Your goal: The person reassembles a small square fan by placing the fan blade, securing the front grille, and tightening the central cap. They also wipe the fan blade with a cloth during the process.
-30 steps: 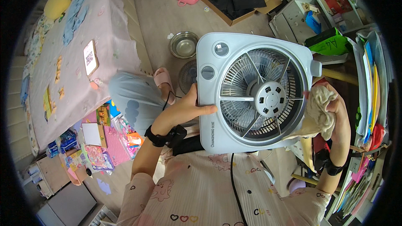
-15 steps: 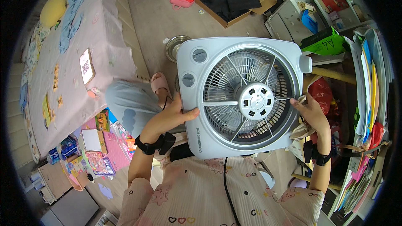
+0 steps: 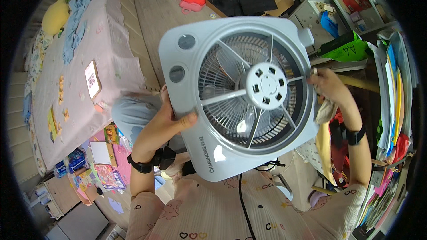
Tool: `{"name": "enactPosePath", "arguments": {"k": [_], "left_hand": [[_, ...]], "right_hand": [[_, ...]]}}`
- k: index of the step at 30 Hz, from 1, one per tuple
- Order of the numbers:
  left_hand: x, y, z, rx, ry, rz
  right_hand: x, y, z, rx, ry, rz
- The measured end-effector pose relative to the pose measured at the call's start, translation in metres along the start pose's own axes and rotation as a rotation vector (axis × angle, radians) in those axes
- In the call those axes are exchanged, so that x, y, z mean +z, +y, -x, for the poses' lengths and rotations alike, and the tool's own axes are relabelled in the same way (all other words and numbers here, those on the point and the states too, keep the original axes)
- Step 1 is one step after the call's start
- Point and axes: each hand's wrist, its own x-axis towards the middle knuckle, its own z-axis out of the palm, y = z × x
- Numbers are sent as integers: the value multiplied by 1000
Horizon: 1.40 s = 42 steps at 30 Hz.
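Observation:
A light grey box fan (image 3: 267, 86) is held up in front of my body, tilted, with its round spoked front facing up. Two knobs sit along its upper left side. My left hand (image 3: 164, 126) grips the fan's left edge, thumb on the front face and fingers behind it, mostly hidden. At the right edge, my right hand (image 3: 332, 88), somewhat blurred, is closed on a crumpled beige cloth (image 3: 327, 110) that hangs beside the fan. Below the fan, a black power cord (image 3: 243, 204) runs down in front of my shirt.
A bed (image 3: 111, 58) with a phone (image 3: 93, 80) on it stands at left. Beyond the fan lies an open cardboard box (image 3: 282, 6). Shelves with folders and papers (image 3: 391, 93) line the right side. Toys and books cover a pink mat (image 3: 122, 158) at lower left.
The fan has shifted left and away from me and turned counterclockwise, with my left hand still on its edge. My right hand and the cloth have moved up along the fan's right side.

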Motion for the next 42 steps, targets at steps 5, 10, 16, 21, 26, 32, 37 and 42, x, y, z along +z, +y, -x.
{"name": "enactPosePath", "arguments": {"k": [5, 10, 16, 21, 26, 32, 37, 42], "left_hand": [[-4, 37, -23, -11, 118, 98], [2, 59, -65, 158, 208, 274], [-4, 60, -154, 180, 307, 97], [-2, 54, -238, 207, 319, -17], [11, 46, -288, 211, 359, -229], [34, 37, -340, 114, 180, -324], [85, 23, -376, 127, 192, -604], [121, 5, -405, 117, 135, -680]], "right_hand": [[-29, -22, -67, -64, -26, -23], [-38, -33, -159, -224, -218, 283], [-20, -24, -217, 79, -155, -18], [-14, -21, -239, 33, -282, -83], [20, -22, -254, -3, -378, -252], [65, -31, -259, -36, -468, -396], [87, -20, -258, -21, -489, -561], [96, 12, -270, 127, -376, -687]]}}
